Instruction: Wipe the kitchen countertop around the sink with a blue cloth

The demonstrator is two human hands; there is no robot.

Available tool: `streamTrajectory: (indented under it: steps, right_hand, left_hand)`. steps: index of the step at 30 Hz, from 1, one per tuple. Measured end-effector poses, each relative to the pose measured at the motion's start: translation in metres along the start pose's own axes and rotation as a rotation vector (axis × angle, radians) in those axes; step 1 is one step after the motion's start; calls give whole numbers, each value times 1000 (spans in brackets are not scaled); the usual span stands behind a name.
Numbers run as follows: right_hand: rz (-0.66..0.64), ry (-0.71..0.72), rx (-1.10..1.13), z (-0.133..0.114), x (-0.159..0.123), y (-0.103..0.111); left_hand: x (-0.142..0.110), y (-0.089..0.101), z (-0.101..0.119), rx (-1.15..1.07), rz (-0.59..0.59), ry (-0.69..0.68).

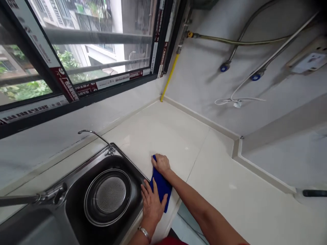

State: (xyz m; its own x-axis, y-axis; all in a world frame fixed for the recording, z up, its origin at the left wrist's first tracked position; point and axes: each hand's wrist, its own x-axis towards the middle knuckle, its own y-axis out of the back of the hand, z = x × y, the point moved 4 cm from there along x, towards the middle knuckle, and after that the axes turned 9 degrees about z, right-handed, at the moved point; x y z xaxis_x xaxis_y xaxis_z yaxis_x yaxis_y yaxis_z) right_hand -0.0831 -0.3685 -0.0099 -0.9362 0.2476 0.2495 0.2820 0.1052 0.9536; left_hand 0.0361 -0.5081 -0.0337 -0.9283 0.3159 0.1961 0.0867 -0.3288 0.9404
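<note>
A blue cloth point(162, 187) lies on the cream countertop point(163, 132), just right of the sink. My right hand point(162, 164) is at the cloth's far end, fingers curled over its edge and pressing it down. Nearer to me, my left hand point(152, 204), a bracelet at its wrist, is spread with its fingers apart. It rests along the sink's right rim and overlaps the cloth's left side. In the steel sink point(138, 172) sits a round pan point(111, 195) with a textured bottom.
A thin curved tap point(98, 135) rises at the sink's back corner. Another faucet point(52, 194) reaches in from the left. Behind the counter is a window point(102, 44). A yellow pipe point(170, 78) stands in the corner; hoses and a white cable point(237, 101) hang on the wall.
</note>
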Motion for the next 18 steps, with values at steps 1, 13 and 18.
streamTrajectory:
  steps: [1,13,18]
  right_hand:
    - [8,-10,-5,0,3,3]
    - [-56,-12,16,-7,-55,11]
    - [28,-119,98,1,-52,11]
  left_hand:
    - [-1,-1,0,6,21,-3]
    - [-3,-6,-1,-123,-85,79]
    - [-8,-1,-5,-210,-124,77]
